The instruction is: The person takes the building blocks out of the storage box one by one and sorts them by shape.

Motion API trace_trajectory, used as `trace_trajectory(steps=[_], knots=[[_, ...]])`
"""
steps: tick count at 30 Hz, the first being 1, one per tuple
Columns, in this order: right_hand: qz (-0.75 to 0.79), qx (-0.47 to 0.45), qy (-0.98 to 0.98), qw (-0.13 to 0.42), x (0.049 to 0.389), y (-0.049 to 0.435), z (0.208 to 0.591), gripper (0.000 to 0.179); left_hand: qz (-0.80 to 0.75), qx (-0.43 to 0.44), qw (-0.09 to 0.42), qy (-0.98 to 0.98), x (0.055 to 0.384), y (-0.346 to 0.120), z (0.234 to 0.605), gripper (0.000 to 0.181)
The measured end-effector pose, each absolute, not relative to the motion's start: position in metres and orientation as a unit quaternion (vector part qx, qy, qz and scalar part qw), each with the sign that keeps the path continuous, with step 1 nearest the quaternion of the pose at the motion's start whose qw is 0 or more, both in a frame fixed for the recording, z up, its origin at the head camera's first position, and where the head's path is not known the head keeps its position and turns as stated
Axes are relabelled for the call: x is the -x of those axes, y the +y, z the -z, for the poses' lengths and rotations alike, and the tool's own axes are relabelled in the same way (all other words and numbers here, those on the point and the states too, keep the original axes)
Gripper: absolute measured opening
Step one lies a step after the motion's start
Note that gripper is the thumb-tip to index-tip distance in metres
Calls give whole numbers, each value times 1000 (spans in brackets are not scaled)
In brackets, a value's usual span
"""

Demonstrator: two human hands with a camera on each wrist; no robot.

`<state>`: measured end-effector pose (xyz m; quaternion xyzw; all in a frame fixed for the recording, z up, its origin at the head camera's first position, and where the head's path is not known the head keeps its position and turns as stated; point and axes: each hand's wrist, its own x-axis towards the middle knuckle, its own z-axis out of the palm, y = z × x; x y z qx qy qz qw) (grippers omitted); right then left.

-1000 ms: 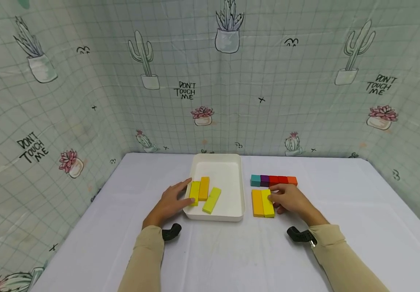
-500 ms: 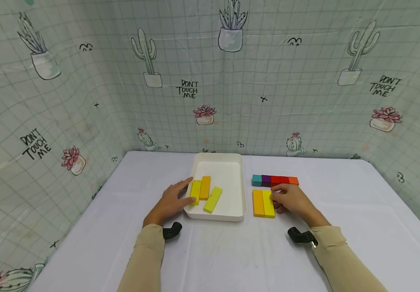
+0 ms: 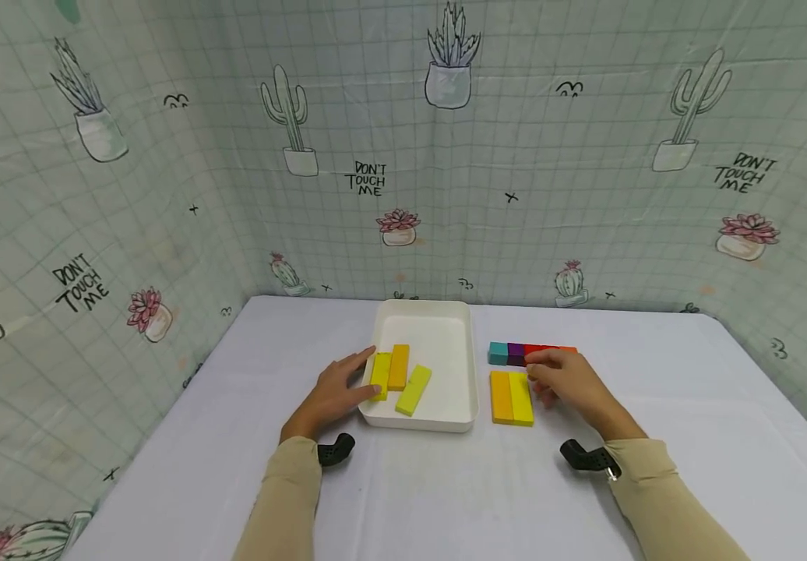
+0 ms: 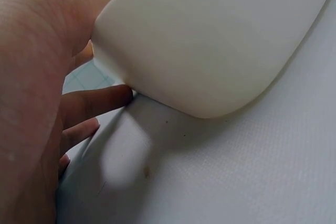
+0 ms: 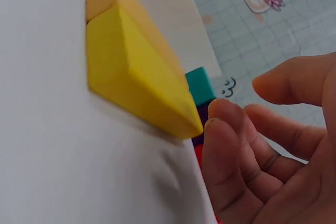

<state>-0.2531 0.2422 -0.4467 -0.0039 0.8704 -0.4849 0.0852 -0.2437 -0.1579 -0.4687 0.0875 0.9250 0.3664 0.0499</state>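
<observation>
My left hand (image 3: 333, 393) grips the left side of a white tray (image 3: 456, 417), thumb over the rim. In the left wrist view its fingers (image 4: 100, 102) are against the tray's outer wall (image 4: 210, 40). Inside the tray lie an orange-yellow block (image 3: 399, 368), a yellow block (image 3: 380, 366) and a lime-yellow block (image 3: 414, 391). My right hand (image 3: 575, 382) hovers beside a yellow block (image 3: 521, 399), which lies flush against an orange-yellow block (image 3: 501, 399) on the table. The right wrist view shows its fingers (image 5: 223, 161) parted, nothing between them, just off the yellow block's end.
Behind the flat pair is a row of blocks: teal (image 3: 498, 354), purple (image 3: 516, 354), red (image 3: 538, 349) and orange (image 3: 569, 350), partly hidden by my right hand. A white cloth covers the table (image 3: 445, 499). A printed curtain (image 3: 502, 140) stands behind it.
The right hand has drawn slightly away from the yellow block it was touching, and its fingers have parted. The left hand stays at the tray. The head view has shifted a little.
</observation>
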Motion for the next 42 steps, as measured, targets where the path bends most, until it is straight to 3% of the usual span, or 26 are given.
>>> trace_trajectory(steps=[18,36,42], knots=[[574,55,802,156,276,185,416,43,-374,-75,49,923,240,-160,467,74],[581,109,774,226,291,138,408,46,-373,-94,45,922,245,-153,469,73],[574,116,779,225,290,129,412,44,-374,-100,46,921,242,-154,467,73]])
